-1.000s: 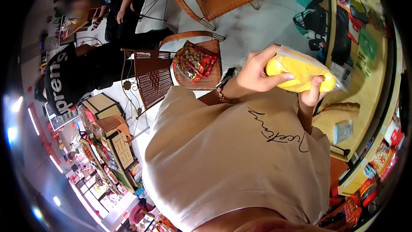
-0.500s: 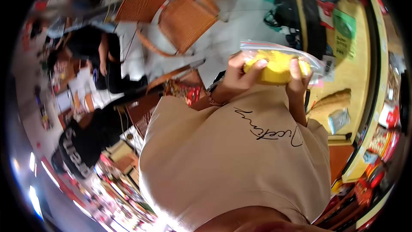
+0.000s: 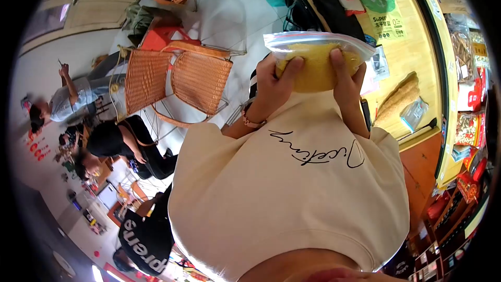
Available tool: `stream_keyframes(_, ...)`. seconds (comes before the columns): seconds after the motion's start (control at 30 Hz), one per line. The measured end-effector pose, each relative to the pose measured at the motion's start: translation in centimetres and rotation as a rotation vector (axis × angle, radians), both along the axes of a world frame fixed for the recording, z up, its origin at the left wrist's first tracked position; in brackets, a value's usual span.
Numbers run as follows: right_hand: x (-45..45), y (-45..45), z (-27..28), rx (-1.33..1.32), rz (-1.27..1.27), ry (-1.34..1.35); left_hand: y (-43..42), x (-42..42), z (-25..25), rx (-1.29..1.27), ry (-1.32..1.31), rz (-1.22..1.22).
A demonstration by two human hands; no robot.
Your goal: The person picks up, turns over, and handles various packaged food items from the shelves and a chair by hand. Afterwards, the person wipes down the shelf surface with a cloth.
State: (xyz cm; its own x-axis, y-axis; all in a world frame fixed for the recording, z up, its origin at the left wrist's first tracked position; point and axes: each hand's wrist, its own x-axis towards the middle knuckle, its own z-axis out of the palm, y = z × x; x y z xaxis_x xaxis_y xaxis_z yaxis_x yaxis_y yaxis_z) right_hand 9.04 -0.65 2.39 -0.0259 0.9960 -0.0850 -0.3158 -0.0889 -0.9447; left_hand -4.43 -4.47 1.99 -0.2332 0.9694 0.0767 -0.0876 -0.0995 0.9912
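Note:
In the head view a clear zip-lock bag of yellow grain [image 3: 317, 75] is held up in front of my chest, its zip edge at the far side. My left hand [image 3: 276, 81] grips the bag's left end, with the thumb pressed on the front. Closed round the right side is my right hand [image 3: 347, 75], its thumb lying on the plastic. The fingers behind the bag are hidden. The grain is too fine to name its kind.
To my right, a wooden counter [image 3: 401, 57] bears a green packet [image 3: 378, 5], a long brown dried piece [image 3: 399, 99] and a small blue-white packet [image 3: 415, 114]. Wicker chairs [image 3: 201, 83] stand ahead left. Several people are on the left, one in a black shirt [image 3: 143, 243].
My view has swung, so the chairs and people sit differently in it. Both hands still hold the bag, whose front now faces me more and whose grain looks more evenly spread.

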Motion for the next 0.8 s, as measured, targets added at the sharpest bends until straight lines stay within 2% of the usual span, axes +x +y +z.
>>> stream_keyframes(0.1,-1.1,1.4,-0.6,-0.032,-0.099,-0.027,2.6,-1.0,-0.5,-0.049,-0.030,-0.037)
stream_keyframes(0.2,-2.1,3.7,-0.8,-0.024,-0.184,-0.017,5.9,-2.6,-0.9,-0.070,0.080,-0.150)
stream_keyframes(0.3,-3.4,5.5,-0.1,-0.044,-0.279,-0.004,9.4,-3.5,-0.3,-0.096,-0.011,-0.212)
stream_keyframes(0.43,-5.2,8.1,1.2,-0.072,-0.381,0.025,14.1,-5.8,0.6,-0.142,0.061,-0.365)
stream_keyframes(0.6,-6.9,10.3,1.6,-0.065,-0.500,0.052,18.8,-7.3,-0.7,-0.108,0.133,-0.497)
stream_keyframes(0.73,-8.3,10.6,1.1,-0.144,-0.690,-0.007,21.1,-7.2,0.1,-0.127,0.014,-0.674)
stream_keyframes(0.77,-8.2,10.4,1.5,-0.096,-0.694,-0.074,21.4,-7.0,0.2,-0.118,0.000,-0.721)
stream_keyframes(0.8,-8.4,10.3,1.2,-0.092,-0.758,-0.019,21.8,-6.9,0.1,-0.110,-0.012,-0.765)
